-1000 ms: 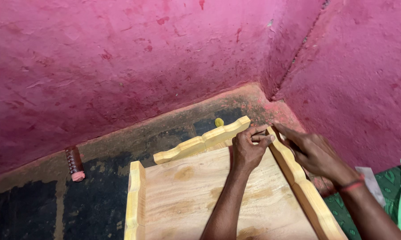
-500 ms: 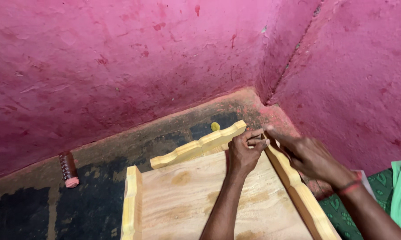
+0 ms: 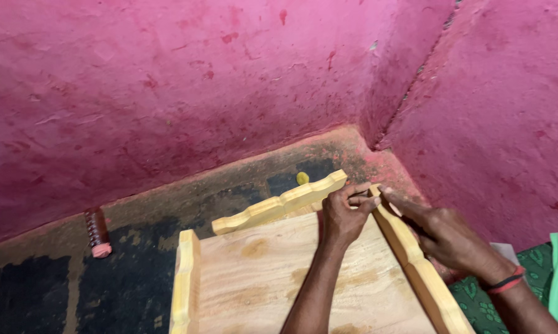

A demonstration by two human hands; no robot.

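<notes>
A pale wooden tray-like frame [image 3: 260, 278] lies on the dark floor, with a flat board base and raised scalloped rails. My left hand [image 3: 344, 213] rests on the far right corner, its fingers curled against the end of the far rail [image 3: 279, 204]. My right hand [image 3: 443, 235], with a red band at the wrist, lies along the right rail [image 3: 415, 266]. Its fingers reach the same corner and pinch something small there that I cannot make out. The two hands touch at the fingertips.
Pink plastered walls meet in a corner just behind the frame. A dark ribbed bottle with a pink cap [image 3: 97, 232] lies on the floor at the left. A small yellow object [image 3: 302, 178] sits behind the far rail. Green patterned cloth [image 3: 508, 297] lies at the lower right.
The view has shifted slightly. Both hands stay at the far right corner of the frame, with only small finger movements.
</notes>
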